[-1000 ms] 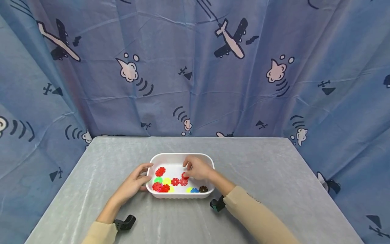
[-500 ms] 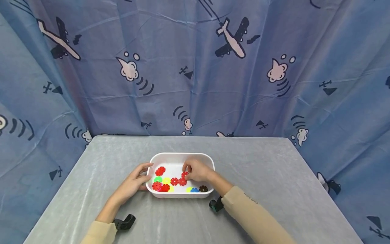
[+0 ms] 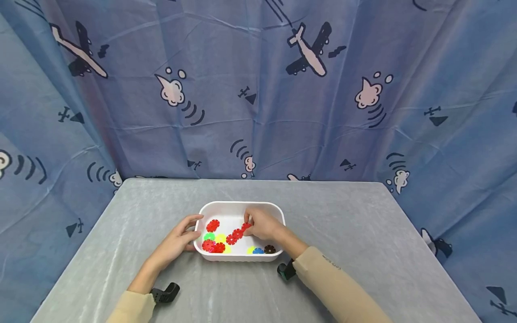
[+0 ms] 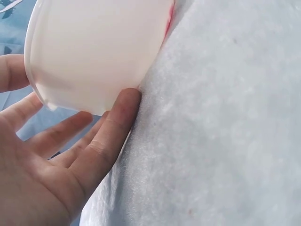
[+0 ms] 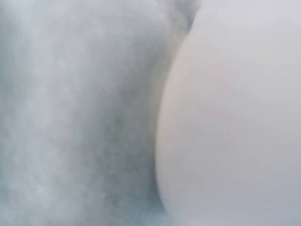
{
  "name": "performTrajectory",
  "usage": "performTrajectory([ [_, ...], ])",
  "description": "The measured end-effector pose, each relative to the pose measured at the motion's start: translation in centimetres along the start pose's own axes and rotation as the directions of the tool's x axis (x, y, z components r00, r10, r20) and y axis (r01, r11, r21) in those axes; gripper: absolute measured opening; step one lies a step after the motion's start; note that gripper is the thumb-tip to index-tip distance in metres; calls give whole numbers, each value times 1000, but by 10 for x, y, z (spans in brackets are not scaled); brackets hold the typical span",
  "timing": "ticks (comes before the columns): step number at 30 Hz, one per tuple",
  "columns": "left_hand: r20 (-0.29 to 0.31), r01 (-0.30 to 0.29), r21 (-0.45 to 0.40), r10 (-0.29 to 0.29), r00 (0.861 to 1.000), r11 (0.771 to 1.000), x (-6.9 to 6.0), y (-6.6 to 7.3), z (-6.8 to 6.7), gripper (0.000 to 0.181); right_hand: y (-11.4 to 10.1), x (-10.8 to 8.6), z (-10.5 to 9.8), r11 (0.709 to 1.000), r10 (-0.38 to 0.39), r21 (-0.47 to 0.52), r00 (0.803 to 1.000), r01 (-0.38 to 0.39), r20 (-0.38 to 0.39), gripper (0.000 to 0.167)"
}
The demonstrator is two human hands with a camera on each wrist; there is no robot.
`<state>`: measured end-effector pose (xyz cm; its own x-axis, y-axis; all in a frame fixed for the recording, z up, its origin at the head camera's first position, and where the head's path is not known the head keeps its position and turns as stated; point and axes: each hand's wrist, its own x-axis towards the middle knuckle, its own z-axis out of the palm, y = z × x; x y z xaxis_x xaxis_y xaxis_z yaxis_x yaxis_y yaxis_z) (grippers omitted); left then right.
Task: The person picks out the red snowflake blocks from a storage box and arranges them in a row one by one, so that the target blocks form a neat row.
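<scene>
A white plastic tray lies on the table and holds flower-shaped notched plastic discs in several colours. Inside it, my right hand pinches a red notched disc between thumb and fingers. More red discs lie in a slanting line with it; whether they are joined is too small to tell. At the tray's left end, my left hand touches the rim and outer wall with spread, fairly straight fingers. In the right wrist view, only the blurred tray wall and the tablecloth appear; the hand is hidden.
Red discs, a green disc, a blue disc and a dark brown disc lie around the tray floor, with yellow ones among them. Grey cloth covers the table. A blue patterned curtain hangs behind and beside it.
The red discs at my right hand have shifted from a bent cluster into a slanting line, rising slightly toward the hand. My left hand stays at the tray's end.
</scene>
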<state>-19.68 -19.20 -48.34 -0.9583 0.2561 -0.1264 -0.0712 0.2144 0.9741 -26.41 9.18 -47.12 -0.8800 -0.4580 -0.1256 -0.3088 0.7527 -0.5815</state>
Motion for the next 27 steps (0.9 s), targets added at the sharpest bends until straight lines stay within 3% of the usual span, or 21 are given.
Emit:
performTrajectory([
  [5,-12,-1,10,1,1000,1000,1,0,0,52,-1,0,-3,1000,-22,22,1000,22,-11,26],
  [9,-7,2,16,-2,1000,1000,2,-1,0,52,-3,-3,-6,994,-15,106,1000,13,14,27],
  [16,-16,8,26,-7,1000,1000,1,0,1,51,-9,-15,-19,963,-48,267,998,37,33,24],
  [27,-7,-23,16,23,1000,1000,-1,3,1,53,-8,-37,-45,919,-66,393,997,43,44,21],
])
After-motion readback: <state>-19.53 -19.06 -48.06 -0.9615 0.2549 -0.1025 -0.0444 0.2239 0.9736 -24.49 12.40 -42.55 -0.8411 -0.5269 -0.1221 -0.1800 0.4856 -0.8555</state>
